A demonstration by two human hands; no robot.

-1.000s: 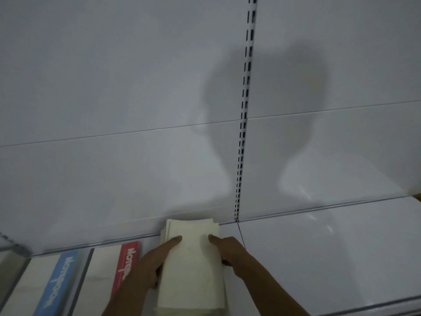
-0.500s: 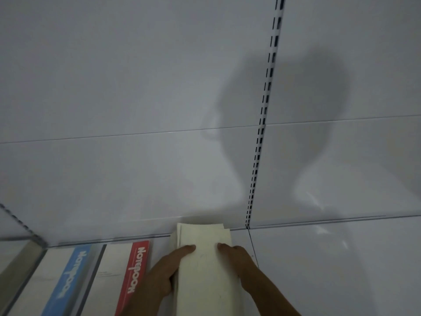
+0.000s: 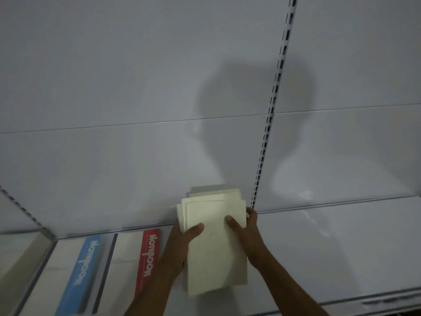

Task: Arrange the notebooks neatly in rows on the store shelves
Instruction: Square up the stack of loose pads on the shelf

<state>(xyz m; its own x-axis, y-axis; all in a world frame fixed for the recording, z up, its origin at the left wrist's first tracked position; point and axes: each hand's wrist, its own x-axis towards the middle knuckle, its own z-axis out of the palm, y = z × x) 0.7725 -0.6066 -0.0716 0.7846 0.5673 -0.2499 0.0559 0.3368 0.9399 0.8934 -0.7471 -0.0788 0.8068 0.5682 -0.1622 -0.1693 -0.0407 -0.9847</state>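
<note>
Both hands, left hand [image 3: 182, 242] and right hand [image 3: 248, 229], are gripping a fanned stack of cream notebooks [image 3: 214, 238], fingers curled round its edges. They are squaring it on the white metal shelf [image 3: 330, 247]; next it probably needs aligning beside the red-spined notebook [image 3: 148, 254].

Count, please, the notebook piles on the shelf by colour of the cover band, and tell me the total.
Blue band: 1, the blue-banded notebook at the left.
Red band: 1, the red-banded notebook beside it.
Plain cream: 1, the cream stack, gripped by the left hand and right hand.
Total: 3 piles; how many notebooks each pile holds cannot be told.
</note>
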